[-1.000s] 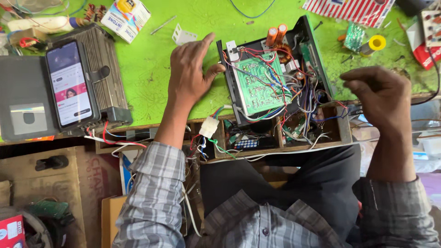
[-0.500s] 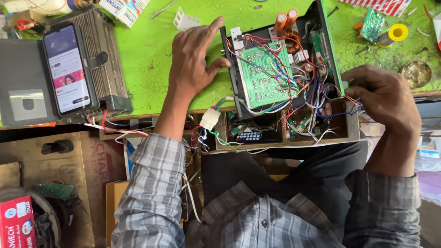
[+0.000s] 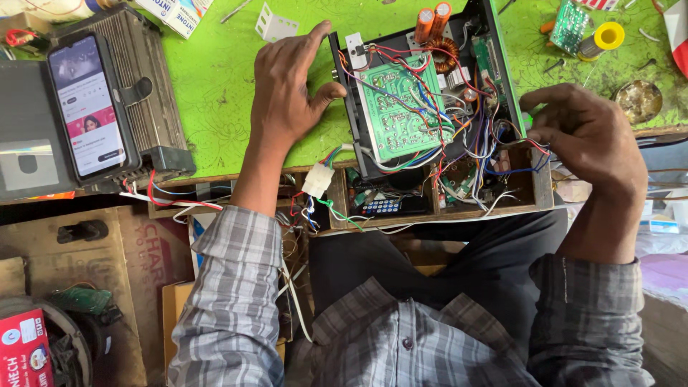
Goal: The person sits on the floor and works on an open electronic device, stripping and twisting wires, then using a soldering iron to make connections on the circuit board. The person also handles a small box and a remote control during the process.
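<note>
The green worktop carries an opened electronics chassis at its near edge; the left hand rests spread against its left wall, grip wide; the right hand pinches coloured wires, grip narrow; a phone lies well left.

The worktop was covered in a bright green patterned sheet, and an opened black device chassis lay on it near the front edge, its green circuit board and a tangle of coloured wires exposed. At the left end a ribbed black metal case rested with a smartphone propped against it, while a white box and a small white perforated bracket lay toward the far edge. On the right lay a small green board, a yellow spool just beside it, and a round tin close to the front edge.
</note>
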